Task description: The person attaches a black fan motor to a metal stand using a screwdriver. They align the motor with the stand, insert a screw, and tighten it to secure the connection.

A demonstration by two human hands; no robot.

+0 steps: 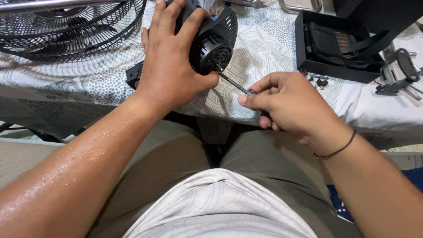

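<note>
My left hand (169,57) is wrapped over a black plastic fan motor housing (211,37) that lies on its side on the patterned cloth. My right hand (286,103) grips a screwdriver (233,83); its thin metal shaft slants up to the left, and the tip touches the vented rear face of the housing. The screwdriver's handle is hidden inside my fist. A dark cord bracelet circles my right wrist.
A black wire fan grille (66,31) lies at the upper left. A black open box (339,48) with dark parts sits at the upper right, small screws (320,81) in front of it, and a black bracket piece (403,72) at the far right. My lap is below the cloth edge.
</note>
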